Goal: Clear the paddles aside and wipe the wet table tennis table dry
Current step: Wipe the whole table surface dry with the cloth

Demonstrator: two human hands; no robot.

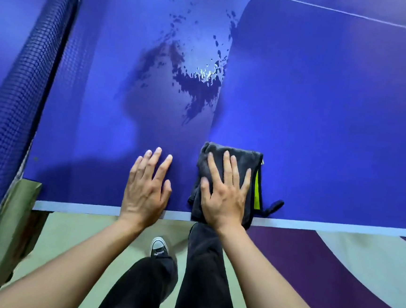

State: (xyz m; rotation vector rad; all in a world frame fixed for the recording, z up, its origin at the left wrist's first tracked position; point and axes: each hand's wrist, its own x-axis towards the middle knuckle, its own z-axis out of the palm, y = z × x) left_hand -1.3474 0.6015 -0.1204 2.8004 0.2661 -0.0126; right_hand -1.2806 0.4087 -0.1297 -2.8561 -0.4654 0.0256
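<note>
Lowest in the frame: dark trouser legs (pixel 201 276) and a grey-and-white canvas sneaker (pixel 159 247) on pale green floor (pixel 79 236), with a purple curved floor band at lower right. Above those, two bare forearms reaching up to the table's near edge.

At lower centre, lying on the blue table tennis table (pixel 335 116): a folded dark grey microfibre cloth (pixel 243 159). Long axis running near to far, almost straight up the frame. Near end hanging slightly over the white border stripe (pixel 338 227), far end pointing at the wet patch. Yellow-green strip along its right side, and a small dark loop (pixel 274 205) sticking out to the right at the near corner.

Pressed flat on top of that cloth: the right hand (pixel 225 192), fingers straight and spread wide, curled round nothing, wrist over the table edge.

Just left of the cloth and apart from it: the left hand (pixel 146 190), also flat and spread, palm down on bare blue surface, holding nothing.

Further up, at centre frame: a dark puddle of water with scattered droplets (pixel 198 84), glinting in the middle, well apart from the cloth.

Along the left edge: dark blue mesh net (pixel 19 76), slanting upward. At upper right: a thin white line (pixel 332 9) across the tabletop.
</note>
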